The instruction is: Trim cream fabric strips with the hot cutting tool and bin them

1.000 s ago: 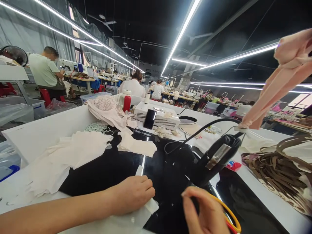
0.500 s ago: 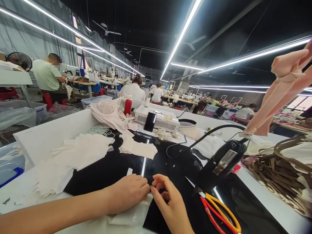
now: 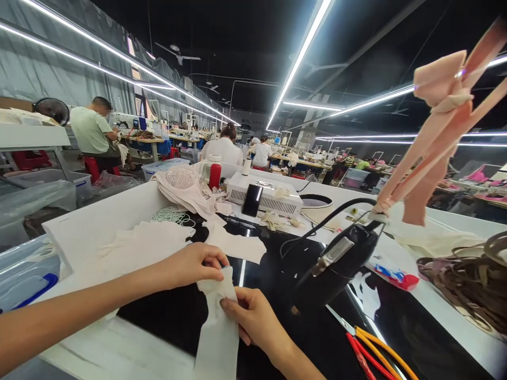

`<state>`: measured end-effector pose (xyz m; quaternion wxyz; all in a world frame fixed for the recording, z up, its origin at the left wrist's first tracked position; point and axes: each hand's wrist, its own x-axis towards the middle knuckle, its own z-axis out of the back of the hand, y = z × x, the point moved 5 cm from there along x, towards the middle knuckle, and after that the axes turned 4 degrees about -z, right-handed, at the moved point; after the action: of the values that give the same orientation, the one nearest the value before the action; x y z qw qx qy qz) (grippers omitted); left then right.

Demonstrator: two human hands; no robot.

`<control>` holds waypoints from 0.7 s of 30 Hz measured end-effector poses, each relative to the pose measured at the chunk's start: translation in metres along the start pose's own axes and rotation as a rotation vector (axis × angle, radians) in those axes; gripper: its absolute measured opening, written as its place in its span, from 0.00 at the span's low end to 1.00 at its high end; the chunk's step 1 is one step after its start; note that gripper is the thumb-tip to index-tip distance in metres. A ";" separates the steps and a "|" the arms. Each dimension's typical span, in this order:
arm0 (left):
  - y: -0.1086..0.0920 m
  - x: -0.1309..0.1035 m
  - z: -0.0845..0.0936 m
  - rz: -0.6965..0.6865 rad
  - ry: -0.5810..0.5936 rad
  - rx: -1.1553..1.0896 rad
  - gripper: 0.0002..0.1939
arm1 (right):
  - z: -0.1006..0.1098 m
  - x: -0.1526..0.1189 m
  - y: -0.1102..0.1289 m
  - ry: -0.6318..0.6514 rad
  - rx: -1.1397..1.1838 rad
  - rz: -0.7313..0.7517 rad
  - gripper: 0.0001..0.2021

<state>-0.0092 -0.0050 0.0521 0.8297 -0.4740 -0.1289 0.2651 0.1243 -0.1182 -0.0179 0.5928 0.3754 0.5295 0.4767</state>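
A strip of pale cream fabric point(image 3: 217, 338) is held up over the black glossy work surface point(image 3: 166, 316). My left hand point(image 3: 200, 266) pinches its upper end between thumb and fingers. Lower down on the right edge, my right hand point(image 3: 253, 316) grips the same strip, thumb on top. Another cut piece of cream fabric point(image 3: 241, 247) lies flat just beyond my hands. To the right a black hand-held electric tool point(image 3: 336, 264) hangs from knotted pink fabric strips point(image 3: 431, 142). Below it rest scissors point(image 3: 364, 343) with red and orange handles.
A stack of cream pieces point(image 3: 138, 240) lies at left. Behind stand a white vented box point(image 3: 273, 200), a phone point(image 3: 252, 200) and a red thread spool point(image 3: 214, 176). Brown straps point(image 3: 459, 290) pile up at right. Other people sit at sewing tables beyond the white partition point(image 3: 103, 216).
Both hands have lifted the cream strip off the surface, the left moving up to its top end. The hanging black tool has swung left and the view has shifted slightly.
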 end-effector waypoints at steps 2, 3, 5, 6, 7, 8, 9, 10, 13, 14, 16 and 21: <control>0.010 -0.002 0.007 0.060 0.022 -0.031 0.16 | 0.003 0.005 -0.001 0.007 -0.021 -0.008 0.23; 0.013 -0.003 0.010 0.072 0.021 -0.041 0.16 | 0.006 0.007 -0.002 0.005 -0.031 -0.012 0.23; 0.015 -0.001 0.018 0.075 0.008 -0.052 0.17 | 0.012 0.012 -0.003 -0.011 -0.052 -0.017 0.24; 0.015 0.001 0.022 0.071 -0.004 -0.055 0.17 | 0.015 0.015 -0.004 -0.027 -0.062 -0.016 0.25; 0.014 0.005 0.026 0.063 -0.021 -0.055 0.17 | 0.020 0.017 -0.004 -0.049 -0.073 -0.011 0.26; 0.012 0.009 0.032 0.048 -0.044 -0.051 0.17 | 0.025 0.020 -0.004 -0.079 -0.083 -0.002 0.27; 0.010 0.015 0.037 0.028 -0.069 -0.045 0.17 | 0.032 0.023 -0.003 -0.118 -0.093 0.012 0.29; 0.006 0.022 0.043 0.002 -0.098 -0.036 0.17 | 0.040 0.025 0.000 -0.169 -0.103 0.032 0.30; -0.006 0.042 0.060 -0.106 -0.192 0.003 0.17 | 0.072 0.034 0.014 -0.387 -0.137 0.135 0.32; -0.009 0.048 0.064 -0.147 -0.223 0.024 0.17 | 0.085 0.037 0.020 -0.471 -0.153 0.182 0.33; -0.011 0.058 0.069 -0.219 -0.272 0.077 0.17 | 0.108 0.043 0.030 -0.617 -0.207 0.281 0.33; 0.023 0.072 0.060 -0.288 -0.233 0.274 0.11 | 0.133 0.058 0.027 -0.727 -0.468 0.452 0.23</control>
<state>0.0150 0.0884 0.0609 0.8950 -0.2999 -0.2531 0.2119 0.2504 -0.0476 0.0135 0.6895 0.4798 0.0718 0.5377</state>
